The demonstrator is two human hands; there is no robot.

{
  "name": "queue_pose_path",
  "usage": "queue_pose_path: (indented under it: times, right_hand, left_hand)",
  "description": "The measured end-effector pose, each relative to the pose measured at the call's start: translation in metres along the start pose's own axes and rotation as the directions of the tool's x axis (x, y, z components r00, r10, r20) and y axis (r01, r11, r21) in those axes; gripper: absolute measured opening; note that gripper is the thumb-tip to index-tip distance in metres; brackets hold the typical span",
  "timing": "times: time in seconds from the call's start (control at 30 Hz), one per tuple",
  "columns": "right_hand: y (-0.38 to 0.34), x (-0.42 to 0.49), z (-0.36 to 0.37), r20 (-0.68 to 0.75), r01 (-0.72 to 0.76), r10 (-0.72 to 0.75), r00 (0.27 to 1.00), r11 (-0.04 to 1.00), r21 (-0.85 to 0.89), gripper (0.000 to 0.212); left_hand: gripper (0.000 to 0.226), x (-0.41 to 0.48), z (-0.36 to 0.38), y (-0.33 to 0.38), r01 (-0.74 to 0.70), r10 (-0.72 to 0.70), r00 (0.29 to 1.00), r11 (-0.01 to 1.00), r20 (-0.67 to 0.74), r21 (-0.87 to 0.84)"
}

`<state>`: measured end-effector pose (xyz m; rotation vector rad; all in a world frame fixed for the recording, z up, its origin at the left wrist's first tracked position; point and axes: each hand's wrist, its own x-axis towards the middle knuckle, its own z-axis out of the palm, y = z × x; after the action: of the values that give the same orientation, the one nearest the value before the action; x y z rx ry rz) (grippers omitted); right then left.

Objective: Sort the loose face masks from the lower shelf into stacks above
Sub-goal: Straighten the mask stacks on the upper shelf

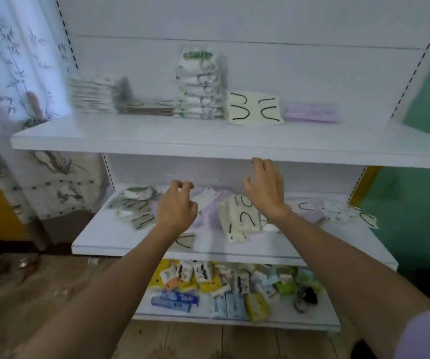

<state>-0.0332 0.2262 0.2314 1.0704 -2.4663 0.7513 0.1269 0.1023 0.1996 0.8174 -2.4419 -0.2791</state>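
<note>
- The loose face masks [237,224] lie in a messy heap on the white lower shelf [110,237]. The heap runs from the left side of the shelf to the right side.
- In the heap are cream masks with black ear loops [232,208], pale purple masks [207,216] and white masks in clear bags with a green label [137,193].
- On the white upper shelf [157,136] stand the sorted piles: a tall stack of bagged white masks [201,86], a low cream stack [254,107], a low pale purple stack [311,112] and a flat grey-brown stack [146,107]. A pile further left is too blurry to make out.
- The left hand [176,206] hovers over the left middle of the heap. Its fingers are bent like a claw and nothing is in them.
- The right hand [265,187] is above the cream masks. Its fingers are spread wide and it holds nothing.
- The masks look very light, thin and floppy, so they will likely bend and sag when lifted.
- The bagged ones look smooth and may slip out of a loose grip.
- A good place to hold one is probably the flat middle or a long edge, pinched between thumb and fingers.
- Pulling on an ear loop could hook another mask and drag it along.
- Under the heap, the bottom shelf [157,313] holds small colourful packets [234,281].
</note>
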Motion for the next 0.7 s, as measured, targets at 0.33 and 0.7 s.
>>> queue_pose_path:
  times: [0.33, 0.7]
  right_hand:
    - [-0.021, -0.025, 0.089, 0.226, -0.011, 0.006, 0.974, 1.0, 0.022, 0.047]
    - [0.001, -0.006, 0.22, 0.536, -0.367, 0.211, 0.817, 0.908, 0.203, 0.043]
  left_hand:
    - [0.037, -0.042, 0.027, -0.083, 0.278, -0.282, 0.953, 0.959, 0.114, 0.046]
    - [0.044, -0.042, 0.125, -0.149, 0.527, -0.498, 0.827, 0.848, 0.261, -0.053]
